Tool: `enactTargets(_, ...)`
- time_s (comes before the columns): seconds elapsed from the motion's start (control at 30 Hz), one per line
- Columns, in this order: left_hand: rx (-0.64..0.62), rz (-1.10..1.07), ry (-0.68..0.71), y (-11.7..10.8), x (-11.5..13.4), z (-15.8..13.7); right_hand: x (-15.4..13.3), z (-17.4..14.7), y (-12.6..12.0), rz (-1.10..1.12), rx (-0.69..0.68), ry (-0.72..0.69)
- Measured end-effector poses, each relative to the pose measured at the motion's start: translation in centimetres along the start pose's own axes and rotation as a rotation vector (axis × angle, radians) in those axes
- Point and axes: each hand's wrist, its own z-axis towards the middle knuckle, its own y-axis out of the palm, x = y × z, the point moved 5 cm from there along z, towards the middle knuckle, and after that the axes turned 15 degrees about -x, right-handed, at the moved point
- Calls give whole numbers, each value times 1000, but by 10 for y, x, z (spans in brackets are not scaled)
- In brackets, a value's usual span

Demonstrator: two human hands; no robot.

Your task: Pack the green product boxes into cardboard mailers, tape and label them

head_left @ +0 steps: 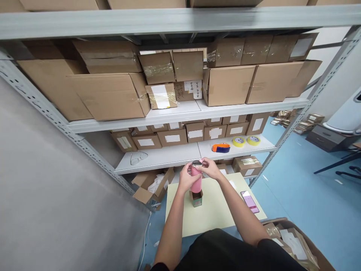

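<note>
A pink insulated bottle (196, 183) with a dark lid (196, 163) stands upright between my hands. Its lower end is just above or at the mouth of a small open green carton (197, 202) on the table; I cannot tell if it is partly inside. My left hand (187, 178) is wrapped round the upper body of the bottle. At the lid and upper right side, the fingers of my right hand (210, 168) grip the bottle too.
The pale yellow table (217, 209) carries a phone (249, 201) at right. On the shelf behind lie a tape dispenser (221, 147), yellow tape rolls (238, 141) and glasses (138, 158). An open cardboard box (150, 186) stands left, a filled carton (293, 241) at lower right.
</note>
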Motion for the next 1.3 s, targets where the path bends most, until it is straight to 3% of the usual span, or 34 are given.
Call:
enactTargets(0.17, -34, -252, 7, -8, 2, 8, 27, -24, 15, 254, -367, 18)
enactTargets(0.33, -97, -427, -17, -2, 0, 17, 44, -38, 17, 309, -201, -25)
enactTargets(0.43, -118, -456, -31, 5, 1, 20, 42, -39, 22, 320, -232, -38)
enactTargets(0.67, -163, -298, -30, 4, 21, 25, 38, -41, 18, 113, 41, -4)
enactTargets(0.83, -138, -363, -82, 1, 19, 28, 39, -41, 25, 178, -78, -30)
enactTargets(1.03, -118, -318, -43, 1, 18, 28, 38, -43, 21, 66, 125, -60)
enactTargets(1.3, -122, -368, -36, 4, 22, 30, 30, -44, 31, 157, 65, -34)
